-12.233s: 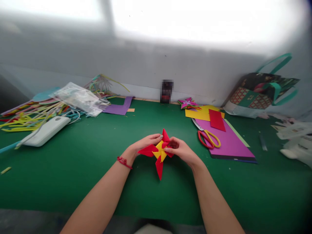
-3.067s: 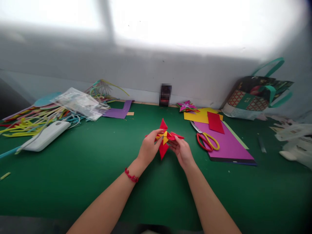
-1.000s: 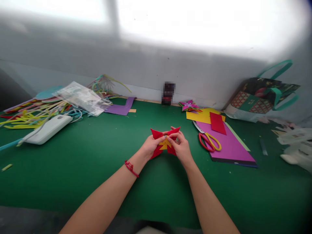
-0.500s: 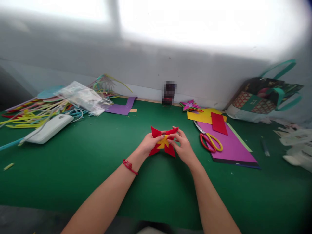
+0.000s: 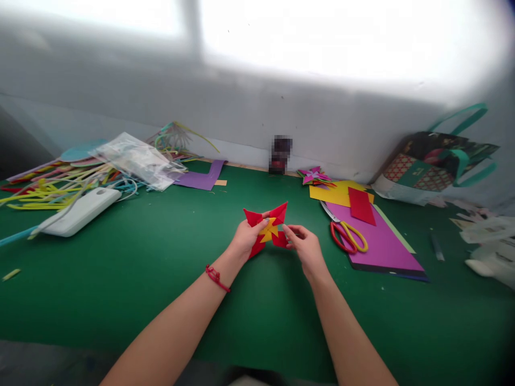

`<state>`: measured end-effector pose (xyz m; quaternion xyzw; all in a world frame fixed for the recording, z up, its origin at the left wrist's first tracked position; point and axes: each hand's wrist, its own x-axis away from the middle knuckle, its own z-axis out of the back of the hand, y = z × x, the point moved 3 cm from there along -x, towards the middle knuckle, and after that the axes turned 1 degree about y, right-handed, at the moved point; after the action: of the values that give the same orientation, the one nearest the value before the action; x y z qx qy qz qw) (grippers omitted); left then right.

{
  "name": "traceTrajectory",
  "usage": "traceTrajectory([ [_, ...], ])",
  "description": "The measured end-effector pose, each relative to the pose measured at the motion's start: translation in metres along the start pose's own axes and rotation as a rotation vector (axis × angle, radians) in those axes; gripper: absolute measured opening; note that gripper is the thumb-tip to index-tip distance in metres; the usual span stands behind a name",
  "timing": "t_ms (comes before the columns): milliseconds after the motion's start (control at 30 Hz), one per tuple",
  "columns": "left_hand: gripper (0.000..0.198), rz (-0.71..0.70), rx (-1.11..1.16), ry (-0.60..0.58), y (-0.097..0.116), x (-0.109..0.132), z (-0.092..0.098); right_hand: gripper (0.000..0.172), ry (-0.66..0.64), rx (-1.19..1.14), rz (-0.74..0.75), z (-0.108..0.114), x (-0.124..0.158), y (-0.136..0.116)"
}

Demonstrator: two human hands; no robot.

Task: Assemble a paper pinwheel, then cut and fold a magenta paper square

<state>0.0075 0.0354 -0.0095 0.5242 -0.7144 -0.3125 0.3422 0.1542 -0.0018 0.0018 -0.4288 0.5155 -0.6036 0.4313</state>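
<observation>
A folded paper star (image 5: 268,230) with red points and a yellow middle is held just above the green table. My left hand (image 5: 246,237) grips its left side, the thumb lying across the yellow centre and the fingers mostly behind the paper. At the star's lower right point is my right hand (image 5: 304,246), its thumb and fingers bent together at the red paper and covering the tip of that point. Scissors (image 5: 349,237) with one red and one yellow handle lie to the right of my right hand, on a purple paper stack (image 5: 384,244).
Left, a white glue gun-like device (image 5: 82,212) lies beside a heap of pipe cleaners (image 5: 60,187) and a clear plastic bag (image 5: 134,158). Behind the scissors are red paper (image 5: 361,205), yellow paper (image 5: 333,193) and folded stars (image 5: 314,176). A patterned bag (image 5: 418,166) stands far right.
My right hand has drawn back a little to the right and down from the star's upper right. The star has turned and shifted slightly left in my left hand.
</observation>
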Motion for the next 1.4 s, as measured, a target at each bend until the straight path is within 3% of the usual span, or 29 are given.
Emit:
traceTrajectory([
  [233, 0.038, 0.029, 0.004, -0.016, -0.007, 0.006, -0.01, 0.037, 0.01, -0.063, -0.056, -0.009, -0.004, 0.005],
  [833, 0.033, 0.052, -0.039, -0.023, -0.009, 0.007, -0.009, 0.027, -0.138, -0.059, -0.034, -0.008, -0.012, 0.005],
  [1000, 0.034, 0.04, -0.072, -0.005, -0.009, 0.006, -0.008, 0.027, -0.209, -0.08, -0.102, -0.009, -0.013, -0.002],
  [1133, 0.035, 0.026, -0.067, -0.025, -0.009, 0.004, -0.007, 0.021, -0.182, -0.152, -0.164, -0.008, -0.01, -0.006],
  [1267, 0.04, 0.04, -0.066, -0.053, -0.012, 0.002, -0.006, 0.013, -0.153, -0.288, -0.278, -0.008, -0.006, -0.003],
  [1400, 0.039, 0.0, -0.065, -0.043, -0.012, 0.0, -0.005, 0.018, -0.162, -0.467, -0.403, -0.012, -0.005, 0.002],
])
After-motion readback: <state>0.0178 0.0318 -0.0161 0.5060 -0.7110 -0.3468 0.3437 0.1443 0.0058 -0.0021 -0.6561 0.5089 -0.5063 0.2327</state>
